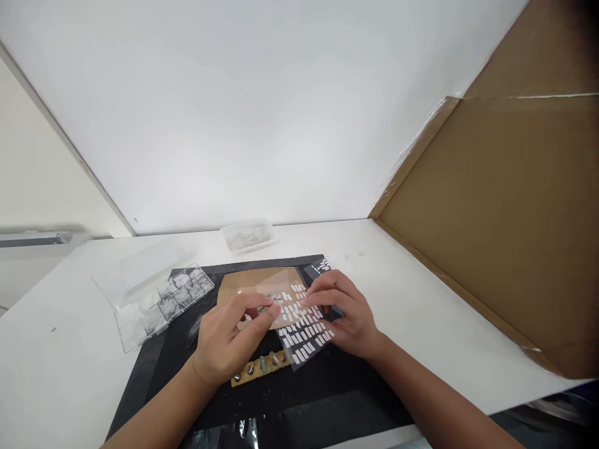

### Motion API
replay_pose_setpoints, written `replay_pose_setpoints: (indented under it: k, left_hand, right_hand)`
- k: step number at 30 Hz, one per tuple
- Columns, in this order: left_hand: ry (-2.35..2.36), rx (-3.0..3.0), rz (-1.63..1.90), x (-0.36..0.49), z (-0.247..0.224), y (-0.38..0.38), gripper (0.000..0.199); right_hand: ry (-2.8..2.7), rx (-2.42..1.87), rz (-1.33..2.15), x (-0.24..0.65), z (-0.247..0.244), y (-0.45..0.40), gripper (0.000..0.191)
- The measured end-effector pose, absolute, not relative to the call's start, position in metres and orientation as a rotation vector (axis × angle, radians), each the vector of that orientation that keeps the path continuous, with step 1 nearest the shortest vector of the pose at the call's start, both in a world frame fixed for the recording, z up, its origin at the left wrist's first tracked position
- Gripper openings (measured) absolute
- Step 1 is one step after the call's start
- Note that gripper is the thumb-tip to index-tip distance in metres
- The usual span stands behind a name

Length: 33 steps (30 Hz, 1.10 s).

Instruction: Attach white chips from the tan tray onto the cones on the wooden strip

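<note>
Now the left hand (229, 340) pinches a small piece above the clear sticker sheet (304, 327), which the right hand (344, 308) presses flat on the black mat (327, 386), beside a compartment box (161, 299).

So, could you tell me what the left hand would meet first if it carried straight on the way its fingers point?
Probably the right hand: the left hand points right and slightly away, across the clear sticker sheet, though depth is unclear.

Both forearms and the black mat (154, 380) run off the bottom edge
</note>
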<state>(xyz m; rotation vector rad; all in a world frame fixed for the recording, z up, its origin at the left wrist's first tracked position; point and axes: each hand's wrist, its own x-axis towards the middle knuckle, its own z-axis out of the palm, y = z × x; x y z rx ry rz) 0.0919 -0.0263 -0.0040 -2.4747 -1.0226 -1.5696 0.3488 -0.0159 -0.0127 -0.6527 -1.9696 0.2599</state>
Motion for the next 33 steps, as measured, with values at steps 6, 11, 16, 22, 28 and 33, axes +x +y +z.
replay_pose_setpoints:
  k: [6, 11, 16, 22, 28, 33]
  left_hand:
    - [-0.644, -2.410, -1.533, 0.086, -0.004, -0.024, 0.022]
    - [-0.617, -2.449, -1.589, 0.083, -0.009, -0.026, 0.032]
    - [-0.619, -2.454, -1.593, 0.084, -0.011, -0.026, 0.034]
    - [-0.546, -2.420, -1.604, 0.084, -0.006, -0.026, 0.033]
    - [-0.633, -2.421, -1.636, 0.088, -0.002, -0.029, 0.034]
    - [-0.697, -2.420, -1.658, 0.092, 0.000, -0.027, 0.029]
  right_hand:
    - [-1.918, -0.602, 0.057, 0.351, -0.013, -0.016, 0.036]
    - [-1.935, -0.566, 0.008, 0.353, -0.014, -0.018, 0.037]
    - [-1.943, -0.559, -0.031, 0.354, -0.010, -0.017, 0.034]
    - [-1.929, -0.576, -0.086, 0.355, -0.008, -0.018, 0.028]
    - [-1.946, -0.586, -0.145, 0.355, -0.008, -0.019, 0.020]
    - [-1.986, -0.582, -0.187, 0.355, -0.008, -0.020, 0.017]
